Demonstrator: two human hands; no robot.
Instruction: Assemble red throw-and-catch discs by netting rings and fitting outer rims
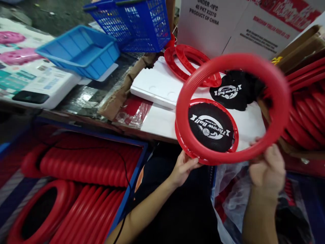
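My right hand (268,167) grips a large red plastic ring (280,98) by its lower right edge, raised and slightly blurred. Beneath and behind it, a thinner red rim carries a black mesh disc (212,127) printed "Throw Ball". My left hand (184,169) pinches the near edge of that meshed rim, thumb on top. The big ring's lower left side overlaps the rim in view; whether they touch I cannot tell. Beyond them, loose red rings (169,57) and a black printed mesh piece (228,89) lie on a white board (152,84).
Below left, a blue-edged bin (143,152) holds many red rings. At right, a carton (302,44) is packed with red rings. A light-blue tray (81,51), a dark-blue basket (142,23) and a large white carton (228,27) stand at the back. Clear plastic (236,200) hangs below.
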